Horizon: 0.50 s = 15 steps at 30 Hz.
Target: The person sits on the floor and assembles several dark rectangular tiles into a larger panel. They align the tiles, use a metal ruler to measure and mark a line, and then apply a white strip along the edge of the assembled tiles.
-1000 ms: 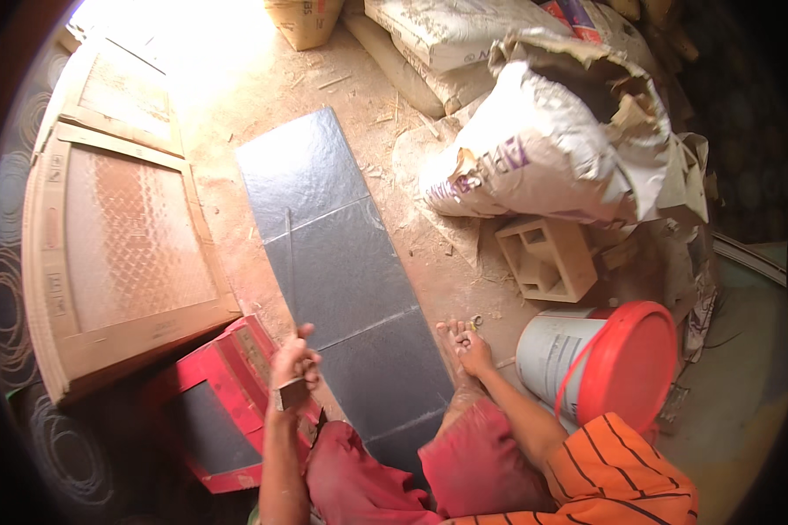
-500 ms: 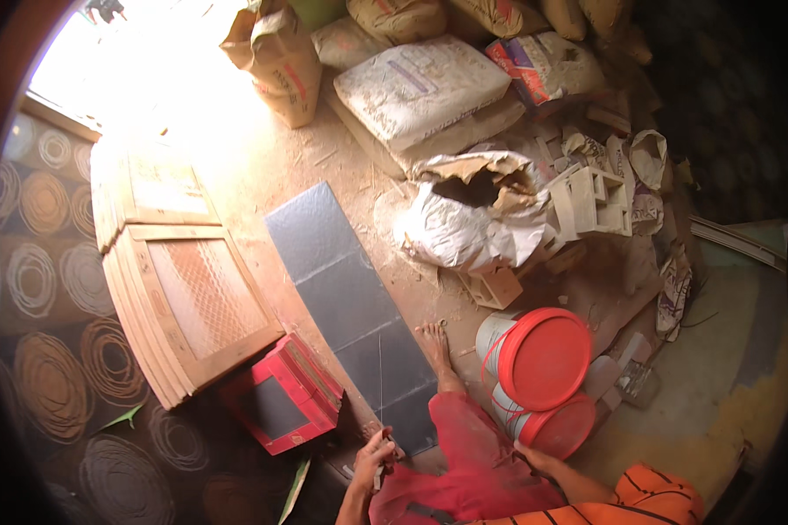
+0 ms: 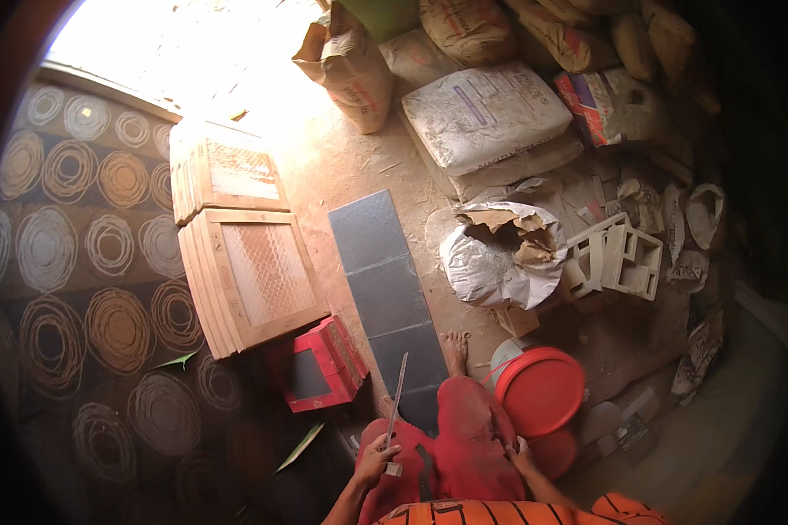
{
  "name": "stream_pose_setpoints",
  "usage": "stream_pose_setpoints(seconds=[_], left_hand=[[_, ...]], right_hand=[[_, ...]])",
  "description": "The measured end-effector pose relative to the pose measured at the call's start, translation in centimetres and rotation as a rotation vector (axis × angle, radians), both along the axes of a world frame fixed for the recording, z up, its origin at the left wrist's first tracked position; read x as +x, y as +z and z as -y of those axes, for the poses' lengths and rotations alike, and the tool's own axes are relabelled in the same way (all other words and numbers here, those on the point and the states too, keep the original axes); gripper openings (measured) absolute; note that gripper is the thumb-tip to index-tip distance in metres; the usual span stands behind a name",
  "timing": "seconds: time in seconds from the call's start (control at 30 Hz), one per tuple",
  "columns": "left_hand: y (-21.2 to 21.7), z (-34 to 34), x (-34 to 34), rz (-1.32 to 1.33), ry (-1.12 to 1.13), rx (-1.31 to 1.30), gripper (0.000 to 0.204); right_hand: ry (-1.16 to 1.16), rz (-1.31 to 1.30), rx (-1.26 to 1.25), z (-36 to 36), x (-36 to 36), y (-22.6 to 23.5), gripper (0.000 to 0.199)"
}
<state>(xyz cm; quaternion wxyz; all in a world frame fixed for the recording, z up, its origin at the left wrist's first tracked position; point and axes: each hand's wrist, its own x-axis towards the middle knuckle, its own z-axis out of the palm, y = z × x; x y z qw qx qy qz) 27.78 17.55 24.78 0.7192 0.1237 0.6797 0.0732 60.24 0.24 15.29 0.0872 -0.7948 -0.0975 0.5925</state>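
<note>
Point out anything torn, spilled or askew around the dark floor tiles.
The white sack right of the dark tiles is torn open at the top, its brown paper lining ragged and crumpled. Paper scraps litter the floor beyond it. The tiles themselves lie in a straight row. The left hand holds a thin straight tool.

The left hand (image 3: 378, 455) wraps the near end of a long thin strip (image 3: 397, 394), so that end and the hand's grip on it are hidden, and what the strip is made of is too small to tell. The right hand (image 3: 518, 451) lies against the red-clad thigh (image 3: 471, 437) beside the red bucket lid (image 3: 541, 390), its fingers too dim to make out, and both forearms are cut off by the lower edge. The near end of the dark tile row (image 3: 390, 289) disappears behind the leg, and the far right corner is lost in shadow.
</note>
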Motion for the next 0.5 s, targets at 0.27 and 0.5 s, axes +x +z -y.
stream_pose_setpoints(seconds=[0.27,0.5], left_hand=[[5.8,-4.2,8.2,-0.046,-0.11,0.457,0.044],[11.2,-9.9,11.5,0.01,-0.135,0.764,0.036]], right_hand=[[0.164,-0.152,0.588,-21.9,0.6,15.4,0.049],[1.238,-0.189,0.635,-27.0,-3.2,21.6,0.069]])
